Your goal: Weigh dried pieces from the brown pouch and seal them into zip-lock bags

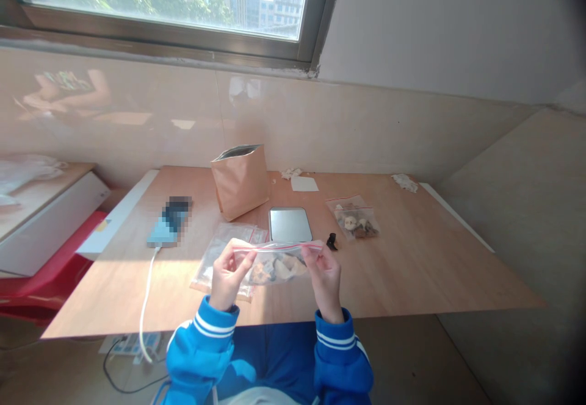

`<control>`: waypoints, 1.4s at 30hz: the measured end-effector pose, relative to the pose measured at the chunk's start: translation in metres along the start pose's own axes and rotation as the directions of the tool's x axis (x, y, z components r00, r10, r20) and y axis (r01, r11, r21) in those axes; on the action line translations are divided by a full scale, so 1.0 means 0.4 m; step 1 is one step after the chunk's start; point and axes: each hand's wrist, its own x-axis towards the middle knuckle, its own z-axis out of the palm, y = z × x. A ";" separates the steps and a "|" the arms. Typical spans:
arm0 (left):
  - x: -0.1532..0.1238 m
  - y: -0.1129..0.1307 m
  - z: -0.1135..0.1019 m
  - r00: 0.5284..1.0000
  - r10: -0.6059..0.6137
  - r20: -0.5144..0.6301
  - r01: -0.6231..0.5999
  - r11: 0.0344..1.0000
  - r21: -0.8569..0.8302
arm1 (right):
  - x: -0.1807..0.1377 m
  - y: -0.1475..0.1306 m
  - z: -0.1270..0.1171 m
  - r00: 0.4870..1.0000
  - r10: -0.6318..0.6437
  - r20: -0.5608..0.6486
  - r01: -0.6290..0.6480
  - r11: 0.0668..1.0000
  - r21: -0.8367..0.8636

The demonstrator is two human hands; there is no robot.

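Observation:
Between my hands hangs a clear zip bag (277,269) with a red-edged top strip and several pale and brown dried pieces inside. My left hand (230,272) pinches the strip's left end between thumb and fingers. At the opposite end, my right hand (324,271) pinches the same strip. Whether the seal is fully closed cannot be told. Under and left of the held bag lie flat clear zip bags (208,265) on the table. Just beyond it sits a small scale (290,225) with a shiny top. A small black piece (332,242) lies near my right hand.
A brown paper pouch (240,182) stands with its top open. Another filled zip bag (354,219) lies to the right on the wooden table (425,265). A phone (169,222) with a white cable (147,295) is at left. White paper (304,183) and crumpled tissue (405,182) lie farther back.

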 end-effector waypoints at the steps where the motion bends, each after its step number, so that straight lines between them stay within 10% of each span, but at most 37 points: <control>1: -0.001 0.001 0.000 1.000 0.008 -0.010 -0.008 1.000 0.001 | 0.000 -0.001 0.000 1.000 -0.014 0.005 0.014 1.000 -0.018; 14: 0.000 0.006 -0.004 0.977 0.208 0.044 -0.213 0.957 0.199 | 0.002 -0.014 -0.011 0.966 -0.260 -0.013 0.239 0.904 -0.353; 20: 0.018 0.018 -0.012 0.905 0.355 0.235 -0.419 0.842 0.340 | 0.002 -0.071 0.048 0.835 -0.319 0.448 0.531 0.681 -0.504; 26: 0.020 0.010 -0.031 0.866 0.362 0.345 -0.483 0.784 0.390 | 0.022 -0.061 0.071 0.795 -0.271 0.542 0.562 0.666 -0.492; 42: -0.002 0.022 0.007 0.940 0.332 0.077 -0.334 0.851 0.406 | 0.016 -0.032 0.095 0.803 -0.458 0.381 0.593 0.670 -0.446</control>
